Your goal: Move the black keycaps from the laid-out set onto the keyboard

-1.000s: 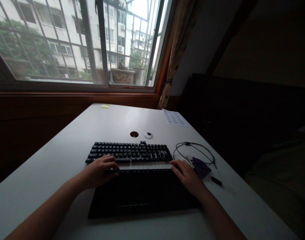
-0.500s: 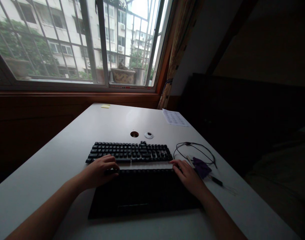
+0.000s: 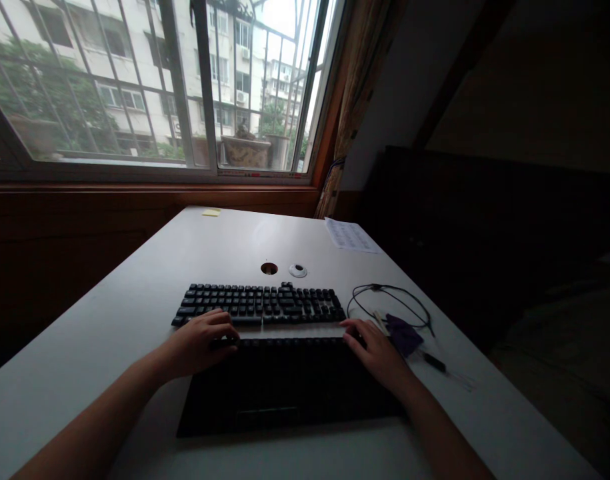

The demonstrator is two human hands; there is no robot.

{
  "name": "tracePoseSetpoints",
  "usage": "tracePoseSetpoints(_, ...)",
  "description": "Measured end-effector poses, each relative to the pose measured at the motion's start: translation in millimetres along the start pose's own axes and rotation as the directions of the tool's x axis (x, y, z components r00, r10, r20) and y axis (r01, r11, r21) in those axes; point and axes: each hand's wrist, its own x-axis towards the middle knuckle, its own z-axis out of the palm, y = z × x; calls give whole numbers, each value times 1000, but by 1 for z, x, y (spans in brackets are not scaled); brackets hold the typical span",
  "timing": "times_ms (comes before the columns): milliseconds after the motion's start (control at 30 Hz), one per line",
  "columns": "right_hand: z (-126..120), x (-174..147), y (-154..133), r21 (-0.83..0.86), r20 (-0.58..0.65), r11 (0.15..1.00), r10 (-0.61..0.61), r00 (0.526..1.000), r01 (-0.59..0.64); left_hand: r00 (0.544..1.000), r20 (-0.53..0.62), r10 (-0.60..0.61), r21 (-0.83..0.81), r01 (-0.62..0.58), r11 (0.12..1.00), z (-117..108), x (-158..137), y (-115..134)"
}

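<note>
A wide black keyboard [image 3: 289, 387], mostly lost in shadow, lies on the white table with a row of keys showing along its far edge. My left hand [image 3: 205, 341] is closed over its far left corner, fingers curled round the edge. At the far right corner, my right hand [image 3: 372, 348] grips the edge, thumb on the near side and index finger reaching past it. Just beyond both hands, black keycaps [image 3: 257, 303] are laid out in rows like a keyboard, with one standing out above the back row.
Right of the keycaps lie a looped black cable [image 3: 399, 288], a purple cloth pouch [image 3: 405, 335] and a small black-handled wire tool [image 3: 435, 362]. Farther back are a cable hole [image 3: 269, 269], a round white cover [image 3: 298, 271], a printed sheet [image 3: 352, 236] and a yellow note [image 3: 211, 213].
</note>
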Motion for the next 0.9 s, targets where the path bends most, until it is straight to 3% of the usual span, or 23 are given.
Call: tracePoseSetpoints(900, 1, 1, 4, 55, 11, 998, 25, 1000, -25, 1000, 11, -27, -1, 27, 1000, 1, 0, 0)
